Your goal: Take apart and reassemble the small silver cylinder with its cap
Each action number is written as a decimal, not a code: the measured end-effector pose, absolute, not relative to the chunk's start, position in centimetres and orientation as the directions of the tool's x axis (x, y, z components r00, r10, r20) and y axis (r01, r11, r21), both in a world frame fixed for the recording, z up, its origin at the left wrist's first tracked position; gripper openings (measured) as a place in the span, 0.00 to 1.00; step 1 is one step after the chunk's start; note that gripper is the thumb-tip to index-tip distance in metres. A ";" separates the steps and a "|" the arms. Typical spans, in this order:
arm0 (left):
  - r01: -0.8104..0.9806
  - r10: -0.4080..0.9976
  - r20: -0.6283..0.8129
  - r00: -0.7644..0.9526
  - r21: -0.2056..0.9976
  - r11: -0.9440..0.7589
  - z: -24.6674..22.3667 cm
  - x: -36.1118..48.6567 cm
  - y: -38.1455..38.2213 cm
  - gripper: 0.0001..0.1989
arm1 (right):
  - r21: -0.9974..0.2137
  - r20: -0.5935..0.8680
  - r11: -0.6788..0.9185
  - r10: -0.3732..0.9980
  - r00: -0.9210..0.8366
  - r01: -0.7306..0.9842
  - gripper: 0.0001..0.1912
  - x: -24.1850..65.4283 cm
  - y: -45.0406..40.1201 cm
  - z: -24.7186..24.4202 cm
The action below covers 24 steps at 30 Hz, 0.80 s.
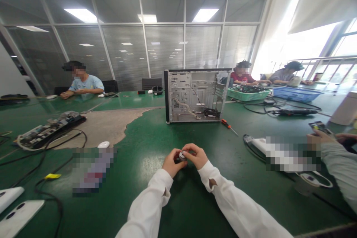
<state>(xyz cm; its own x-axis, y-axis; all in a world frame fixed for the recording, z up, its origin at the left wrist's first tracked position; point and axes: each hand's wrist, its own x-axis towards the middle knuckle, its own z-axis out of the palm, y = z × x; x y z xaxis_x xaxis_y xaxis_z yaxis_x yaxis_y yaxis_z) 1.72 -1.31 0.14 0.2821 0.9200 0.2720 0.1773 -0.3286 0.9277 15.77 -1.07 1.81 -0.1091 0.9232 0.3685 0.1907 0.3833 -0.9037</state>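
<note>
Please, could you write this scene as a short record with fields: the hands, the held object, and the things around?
Left hand: fingers on a small round part
Right hand: fingers on the same part
Held object: exact kind too small to tell
Ahead: computer case, upright, inside exposed
Tool: orange-and-black screwdriver, lying by the case's lower right corner
Far right: green basket beside blue basket
Surface: green table

Metal computer case (196, 96), glossy tabletop (146, 160)
</note>
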 end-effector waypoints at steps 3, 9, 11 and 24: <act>0.231 0.931 0.264 0.252 0.918 -0.323 0.2 1.7 -1.4 0.15 | -0.917 0.366 0.372 0.928 -0.061 0.144 0.09 16.1 -0.7 1.8; 0.217 0.963 0.232 0.136 0.941 -0.258 0.3 1.4 -1.0 0.15 | -0.908 0.361 0.350 0.933 0.004 0.228 0.10 17.4 1.1 0.7; 0.216 0.972 0.223 0.074 0.948 -0.234 0.2 1.1 -0.8 0.16 | -0.882 0.356 0.338 0.935 -0.008 0.328 0.09 17.7 1.4 0.2; 0.222 0.972 0.231 -0.037 0.950 -0.217 -0.2 0.7 -0.2 0.17 | -0.463 0.270 0.339 0.934 -0.235 0.819 0.07 18.3 2.2 -1.4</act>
<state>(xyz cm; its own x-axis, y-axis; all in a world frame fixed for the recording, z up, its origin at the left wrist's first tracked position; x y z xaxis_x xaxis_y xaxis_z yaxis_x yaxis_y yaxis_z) 0.74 -0.19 -0.24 -0.0370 0.9723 0.2308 0.2224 -0.2171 0.9505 18.34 2.15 -1.38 -0.2346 0.9340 0.2695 0.8192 0.3392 -0.4625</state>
